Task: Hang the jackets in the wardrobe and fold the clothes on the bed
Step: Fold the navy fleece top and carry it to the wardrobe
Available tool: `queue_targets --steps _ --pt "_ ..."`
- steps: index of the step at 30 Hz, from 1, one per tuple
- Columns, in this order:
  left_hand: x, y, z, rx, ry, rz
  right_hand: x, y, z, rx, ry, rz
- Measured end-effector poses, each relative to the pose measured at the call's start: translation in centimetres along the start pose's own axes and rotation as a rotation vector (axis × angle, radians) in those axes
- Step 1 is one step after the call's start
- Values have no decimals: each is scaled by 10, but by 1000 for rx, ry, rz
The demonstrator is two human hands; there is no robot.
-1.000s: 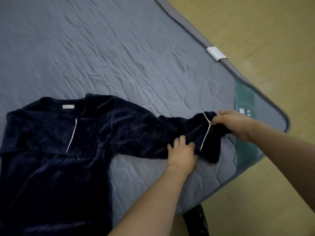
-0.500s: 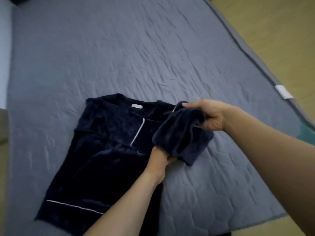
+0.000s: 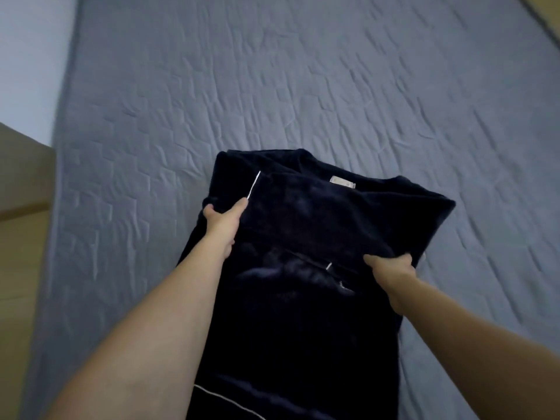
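Slippage is the main worry here. The dark navy top (image 3: pixel 303 283) lies on the grey quilted bed (image 3: pixel 333 86), collar and small label (image 3: pixel 343 181) at the far end, hem running out of view at the near edge. A sleeve (image 3: pixel 318 213) is laid across the chest, its white-piped cuff at the left side. The left hand (image 3: pixel 225 215) pinches the cloth just below that cuff, thumb on top and fingers tucked under the fold. The right hand (image 3: pixel 391 265) has its grip curled round a bunched edge of cloth at the right side of the body. The fabric looks plush and thick, so I judge it will spring back and slide on itself: if either hand lets go before the fold is pressed flat, the sleeve could creep out again and spoil the rectangle. The right shoulder (image 3: pixel 436 204) bulges up off the bed in a soft hump, and trapping that hump under the next fold would probably leave a lopsided, lumpy bundle. Pulling harder with one hand than the other could drag the whole garment askew across the quilted cover, or wrinkle the cover beneath it. Blur keeps me from telling how neatly the lower layers lie.
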State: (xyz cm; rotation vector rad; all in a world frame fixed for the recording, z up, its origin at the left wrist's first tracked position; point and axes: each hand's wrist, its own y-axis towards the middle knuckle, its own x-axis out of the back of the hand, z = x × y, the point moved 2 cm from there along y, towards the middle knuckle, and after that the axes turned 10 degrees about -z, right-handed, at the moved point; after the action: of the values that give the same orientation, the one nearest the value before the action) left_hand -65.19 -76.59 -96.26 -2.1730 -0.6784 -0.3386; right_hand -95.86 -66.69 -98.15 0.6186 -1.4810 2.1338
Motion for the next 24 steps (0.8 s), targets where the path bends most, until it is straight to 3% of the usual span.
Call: queue_targets --steps 5,8,10,13,16,19,22,24 --pt "-9 31 -10 -152 78 -162 -39 4 -13 -25 -107 -191" --pt "9 35 16 -248 419 -229 -56 -14 -26 -54 -67 -301" --pt "31 28 53 -226 677 -213 -65 -31 -50 -124 -53 -342" --pt "82 12 119 -70 761 -223 -79 -64 -107 -313 -131 -344" --pt "125 -6 174 97 881 -289 -88 -92 -167 -433 -158 -222" --pt "147 -13 193 299 826 -305 -88 -108 -187 -411 -174 -36" --pt "161 -6 191 273 875 -296 -88 -114 -179 -324 -159 160" --pt "170 1 186 193 1011 -288 -81 -121 -170 -305 -274 363"
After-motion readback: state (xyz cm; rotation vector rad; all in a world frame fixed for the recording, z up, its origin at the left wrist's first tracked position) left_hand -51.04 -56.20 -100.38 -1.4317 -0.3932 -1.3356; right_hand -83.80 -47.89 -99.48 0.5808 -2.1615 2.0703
